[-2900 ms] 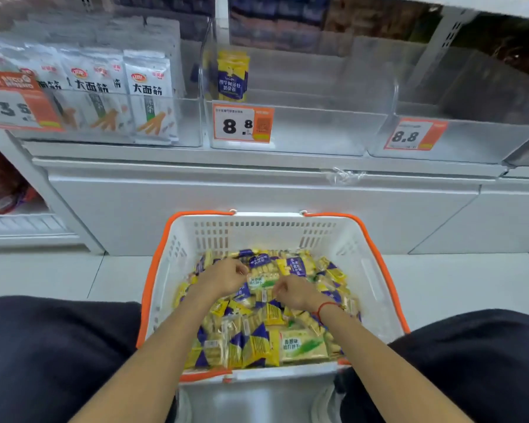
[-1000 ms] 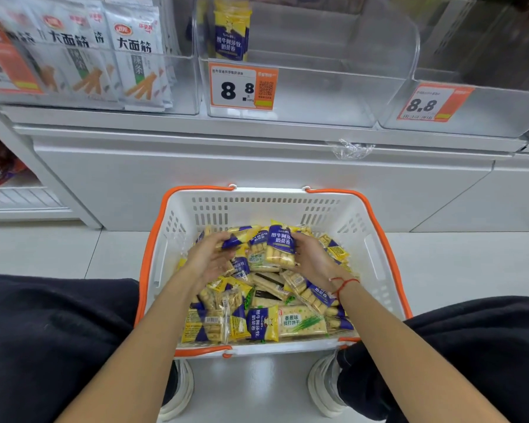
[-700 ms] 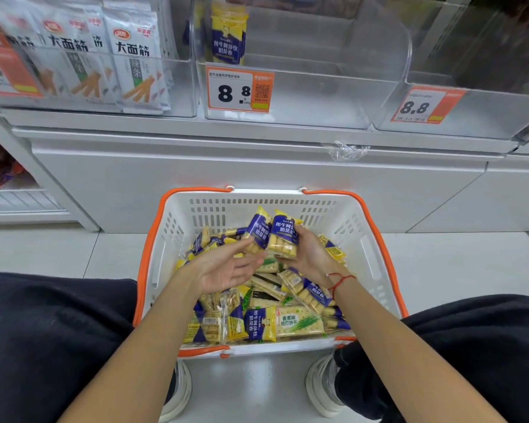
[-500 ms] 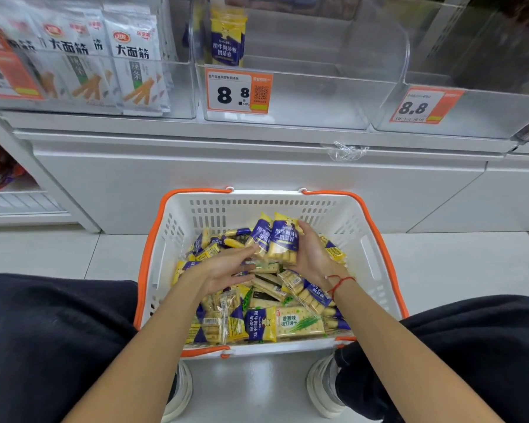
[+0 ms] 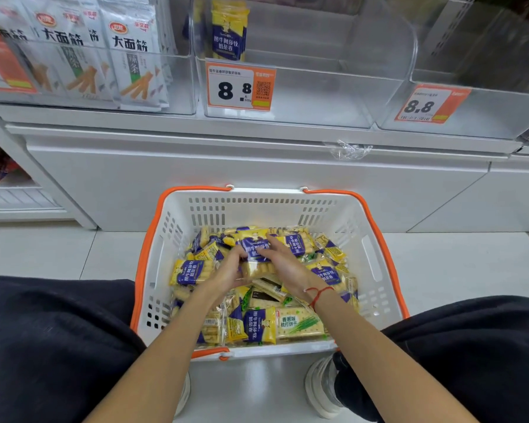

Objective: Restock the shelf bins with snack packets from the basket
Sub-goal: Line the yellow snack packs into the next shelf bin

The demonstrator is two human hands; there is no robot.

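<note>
The fingers (image 5: 237,254) of the left hand (image 5: 226,274) curl round the left edge of a yellow-and-blue snack packet (image 5: 255,254), while the right hand (image 5: 286,265) lies over the same packet from the right, its fingers fairly straight and pressed on the wrapper. The two hands meet over the middle of the basket (image 5: 376,261), the packet held between them just above the heap. A red string (image 5: 318,293) circles the right wrist.

Around the hands lies a loose pile of packets (image 5: 251,326), most of the same yellow-and-blue kind, with a pale cracker packet (image 5: 300,323) printed with green near the front wall. The basket is white with orange handles folded down along its rim, and it stands on the pale floor (image 5: 440,264) between the person's dark-clothed knees.

Beyond it rises a white shelf base, and on top of that a row of clear shelf bins. The middle bin (image 5: 333,99) carries an orange price tag (image 5: 240,87) reading 8.8 and holds yellow-and-blue packets upright (image 5: 228,29) at its back left corner. The left bin is packed with white noodle-snack bags (image 5: 132,59). The right bin (image 5: 486,111) has its own 8.8 tag.
</note>
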